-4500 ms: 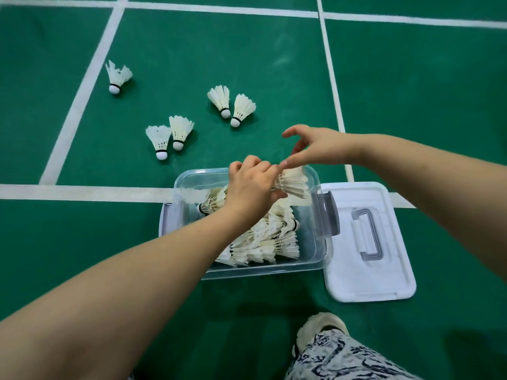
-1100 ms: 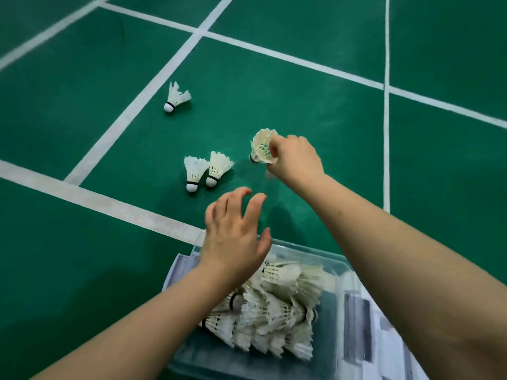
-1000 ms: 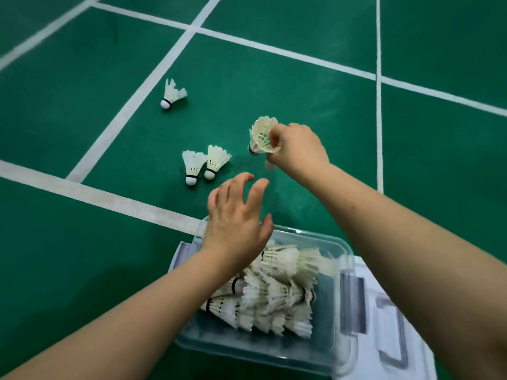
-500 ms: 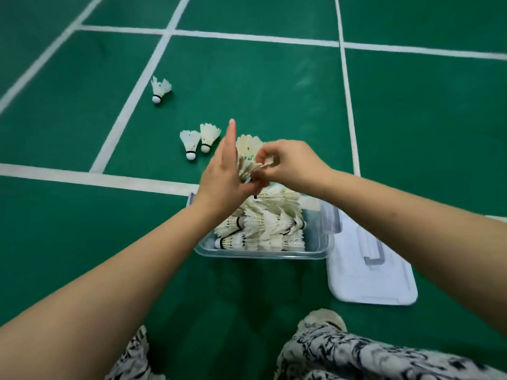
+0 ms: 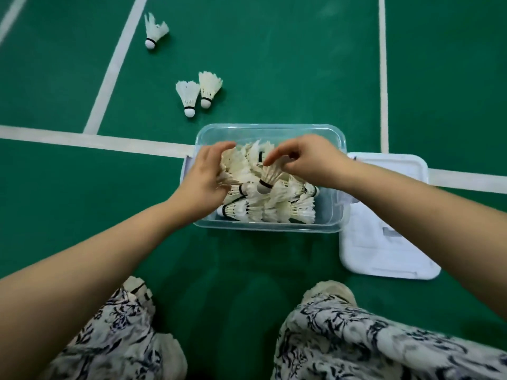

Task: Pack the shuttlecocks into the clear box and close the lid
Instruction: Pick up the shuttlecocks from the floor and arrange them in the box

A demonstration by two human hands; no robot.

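We saw green court floor (image 5: 274,64), white lines (image 5: 112,72), patterned trousers (image 5: 356,341), pale shoes (image 5: 332,290) at the bottom.

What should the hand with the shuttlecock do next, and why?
Probably the right hand should lower its pinched shuttlecock onto the pile in the clear box and let go: its cork hangs just above the pile, beside the left hand, and three more shuttlecocks wait on the floor.

We see the clear box (image 5: 270,128), open at frame centre, heaped with white feathered shuttlecocks (image 5: 277,209). Its white lid (image 5: 384,242) lies flat at right. A pair of loose shuttlecocks (image 5: 189,96) and 1 lone shuttlecock (image 5: 155,30) lie upper left.
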